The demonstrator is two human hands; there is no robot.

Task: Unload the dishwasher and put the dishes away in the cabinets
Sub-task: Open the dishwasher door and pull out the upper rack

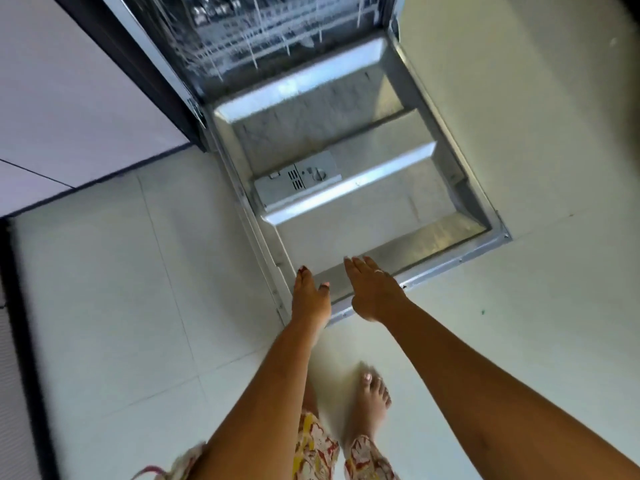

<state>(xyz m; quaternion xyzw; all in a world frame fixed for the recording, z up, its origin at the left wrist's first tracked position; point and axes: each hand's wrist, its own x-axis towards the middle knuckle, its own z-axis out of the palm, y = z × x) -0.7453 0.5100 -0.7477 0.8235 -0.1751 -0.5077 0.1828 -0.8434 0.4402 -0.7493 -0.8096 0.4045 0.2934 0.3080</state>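
- Head view looks down on the open dishwasher (313, 15); its door (381, 140) lies flat over the white floor (121, 289).
- A rack (235, 43) sits inside, at the top of the picture. It is blurred, so I cannot tell which dishes it holds.
- A grey dispenser (299, 180) is set in the inner face of the door.
- Left hand (310, 299) reaches over the near left corner of the door, fingers straight and together, holding nothing.
- Right hand (375, 292) is just beside it, over the near edge, flat, fingers straight, also holding nothing; a ring (379, 271) is on one finger.
- Whether either hand touches the door, I cannot tell.
- A bare foot (372, 400) stands on the floor below the hands, near the door's edge.
- Pale cabinet (69, 98) fronts are at the left of the dishwasher.
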